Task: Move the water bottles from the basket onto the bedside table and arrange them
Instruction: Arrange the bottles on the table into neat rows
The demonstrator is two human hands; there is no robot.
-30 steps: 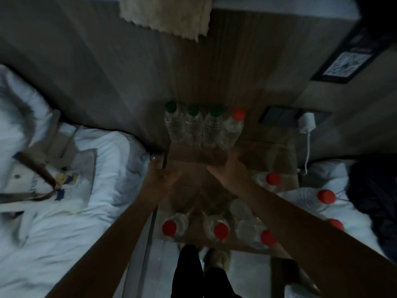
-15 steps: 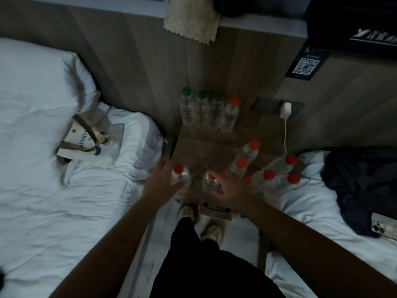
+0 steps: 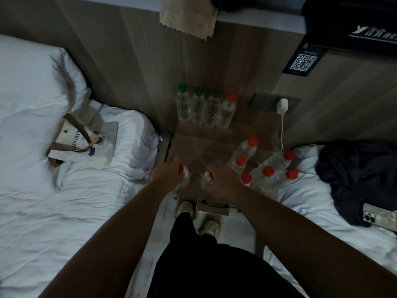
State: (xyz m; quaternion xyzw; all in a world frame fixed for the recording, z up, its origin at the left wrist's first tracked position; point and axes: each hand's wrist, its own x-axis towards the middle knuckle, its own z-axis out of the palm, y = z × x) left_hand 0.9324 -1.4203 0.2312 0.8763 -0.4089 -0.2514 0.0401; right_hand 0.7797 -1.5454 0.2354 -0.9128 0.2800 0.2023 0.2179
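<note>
Two upright red-capped clear plastic bottles (image 3: 185, 178) at the wooden desk's (image 3: 204, 145) near edge sit grasped, one each, in left hand (image 3: 167, 175) and right hand (image 3: 224, 179) fingers.

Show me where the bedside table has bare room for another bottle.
Bare: the middle of the bedside table, between the back row of bottles and the left hand and right hand. Crowded: right front, packed with red-capped bottles.

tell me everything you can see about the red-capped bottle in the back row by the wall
The red-capped bottle is clear, ribbed plastic with its cap on; its fill level is hard to tell. It stands upright at the right end of a row of four at the back of the bedside table, against the wood-look wall panel, touching the green-capped bottle beside it.
</note>
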